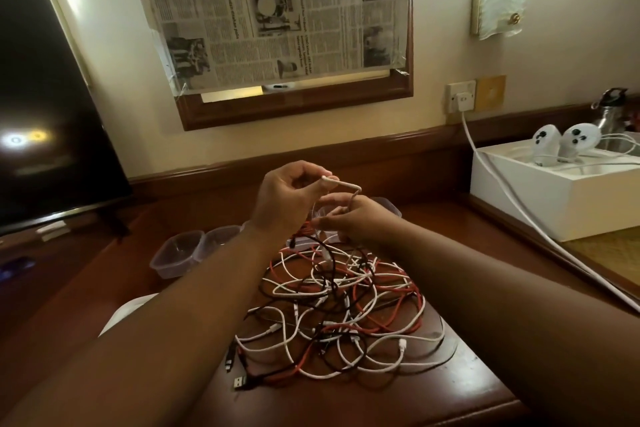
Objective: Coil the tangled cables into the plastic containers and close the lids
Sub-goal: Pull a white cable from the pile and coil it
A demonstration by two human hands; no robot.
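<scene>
A tangle of white, red and black cables [343,308] lies on the wooden table [460,367] in front of me. My left hand [287,199] is raised above the pile and pinches the plug end of a white cable [341,182]. Just below and to the right, my right hand [360,218] grips the same cable where it bends down toward the heap. Clear plastic containers stand behind the pile: one [176,253] at the left with another [220,239] beside it, and more [389,204] partly hidden behind my hands.
A dark TV screen [45,121] stands at the left. A white box [554,198] with two white controllers [564,144] sits at the right, with a thick white power cord [512,204] running from a wall socket across the table edge. A metal bottle [613,114] stands far right.
</scene>
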